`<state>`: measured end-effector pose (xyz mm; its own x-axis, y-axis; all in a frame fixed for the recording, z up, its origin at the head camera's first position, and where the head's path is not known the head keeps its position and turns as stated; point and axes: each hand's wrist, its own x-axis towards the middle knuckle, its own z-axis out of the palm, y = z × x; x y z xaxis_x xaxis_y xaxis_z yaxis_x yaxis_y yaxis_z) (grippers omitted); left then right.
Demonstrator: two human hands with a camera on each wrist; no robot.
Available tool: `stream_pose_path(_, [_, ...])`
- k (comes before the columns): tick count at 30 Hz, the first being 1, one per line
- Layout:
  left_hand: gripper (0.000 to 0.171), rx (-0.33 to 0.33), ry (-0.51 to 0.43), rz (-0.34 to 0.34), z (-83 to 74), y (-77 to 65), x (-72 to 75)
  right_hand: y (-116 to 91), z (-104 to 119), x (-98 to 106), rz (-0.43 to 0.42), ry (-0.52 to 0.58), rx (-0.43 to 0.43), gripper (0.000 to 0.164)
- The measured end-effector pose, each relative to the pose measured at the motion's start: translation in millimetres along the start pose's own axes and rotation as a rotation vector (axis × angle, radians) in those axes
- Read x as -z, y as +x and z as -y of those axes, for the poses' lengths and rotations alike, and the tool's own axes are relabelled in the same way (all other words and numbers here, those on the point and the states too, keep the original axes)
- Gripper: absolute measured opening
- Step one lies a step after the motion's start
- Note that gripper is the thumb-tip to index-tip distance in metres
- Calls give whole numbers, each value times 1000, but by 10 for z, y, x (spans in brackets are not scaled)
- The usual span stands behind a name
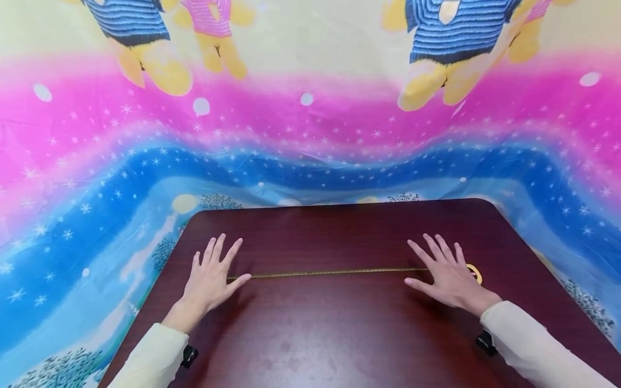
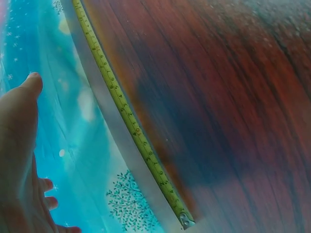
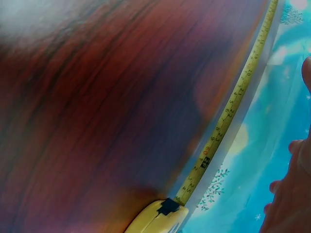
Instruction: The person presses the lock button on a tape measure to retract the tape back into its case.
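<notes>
A yellow tape measure blade point(image 1: 335, 271) runs straight from side to side over the dark red-brown table. Its yellow case point(image 1: 477, 274) shows just beyond my right hand point(image 1: 448, 280), which spreads its fingers above the right end of the blade. Over the other end, my left hand point(image 1: 207, 280) is held with fingers apart, its shadow falling on the tabletop. The left wrist view shows the metal end hook point(image 2: 185, 222) with nobody's fingers on it. In the right wrist view, the blade point(image 3: 228, 111) comes out of the case at a black mouth point(image 3: 169, 207). Neither hand holds anything.
The table point(image 1: 310, 334) has rounded far corners. Behind and beside it hangs a patterned cloth point(image 1: 310, 124) in pink and blue, with printed bears and snowflakes. Light-coloured sleeves point(image 1: 150, 358) cover both arms, and a small black device point(image 1: 189, 355) sits beneath the left wrist.
</notes>
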<state>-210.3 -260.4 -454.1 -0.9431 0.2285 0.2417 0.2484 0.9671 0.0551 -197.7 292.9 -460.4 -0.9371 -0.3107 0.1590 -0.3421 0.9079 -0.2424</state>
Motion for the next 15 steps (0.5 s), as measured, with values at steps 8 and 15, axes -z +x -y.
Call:
stream_pose_path(8, [89,-32,-1,-14,117,-2,-12,-9,-103,2,29,-8,-11,93])
stream_pose_path(15, [83,-48,2,-8,201,-15,-52,-42,-173,7,56,-13,-19,92])
